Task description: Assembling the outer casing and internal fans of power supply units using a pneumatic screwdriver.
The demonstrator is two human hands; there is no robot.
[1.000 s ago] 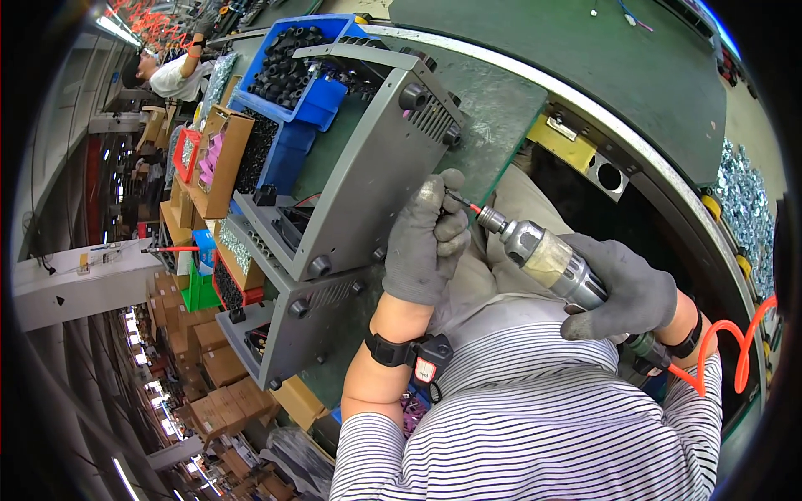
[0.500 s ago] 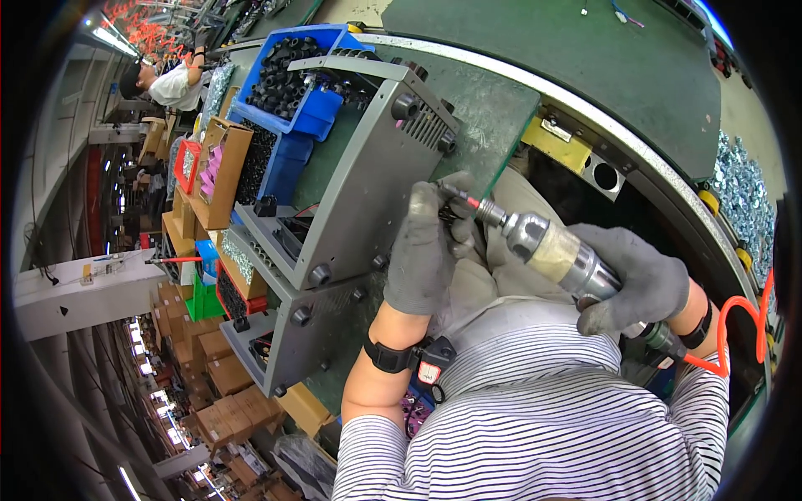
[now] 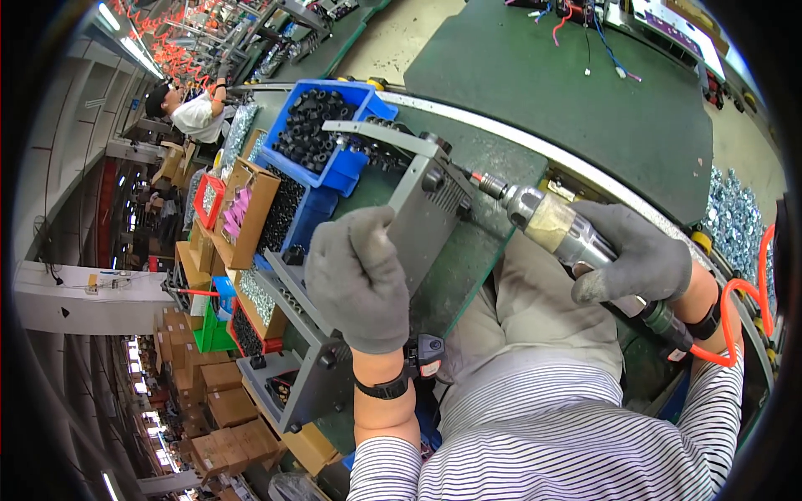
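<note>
A grey metal chassis stands tilted on the green bench in front of me. My left hand, in a grey glove, lies flat on the chassis's near face and steadies it. My right hand, also gloved, grips a silver pneumatic screwdriver. Its bit points left and meets the chassis's side panel near the vent slots. An orange coiled air hose runs from the tool's rear past my right wrist.
Blue bins of black knobs sit behind the chassis. Cardboard and red boxes of small parts line the left. A heap of silver screws lies at far right. Another person works far off at upper left. A dark green mat lies beyond.
My left hand has left the screwdriver bit and moved onto the chassis face. The screwdriver swung left and its tip now touches the chassis side. The chassis looks larger and closer.
</note>
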